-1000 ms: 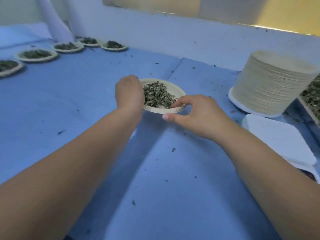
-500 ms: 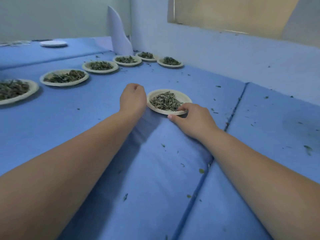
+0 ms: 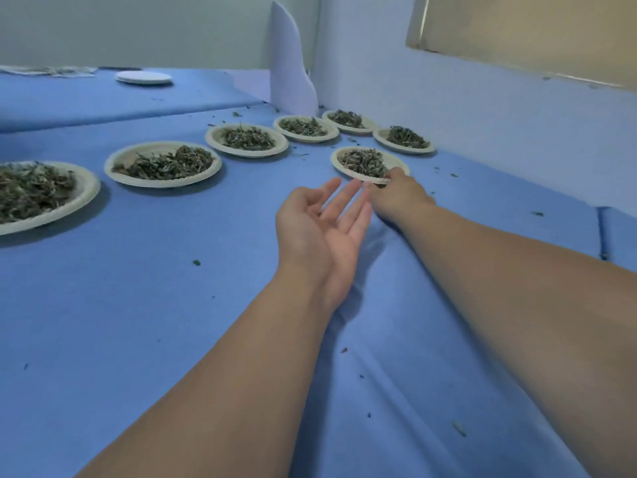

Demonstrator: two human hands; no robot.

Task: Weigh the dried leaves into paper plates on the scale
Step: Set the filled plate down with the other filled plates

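A paper plate [image 3: 339, 159] heaped with dried leaves [image 3: 363, 162] sits on the blue cloth near the far wall. My right hand [image 3: 396, 194] pinches its near rim, thumb on top. My left hand [image 3: 322, 222] hovers just left of it, palm up with fingers straight, and holds nothing. No scale is in view.
Several other leaf-filled plates curve from the left edge [image 3: 82, 198] to the wall corner [image 3: 381, 135]. A stack of empty white plates [image 3: 143, 78] lies far back left. A white paper sheet [image 3: 289, 63] leans in the corner. Leaf crumbs dot the blue cloth [image 3: 172, 305].
The plate has moved away from me toward the row by the wall. My left hand let go of the rim and turned palm up. My right hand keeps its hold.
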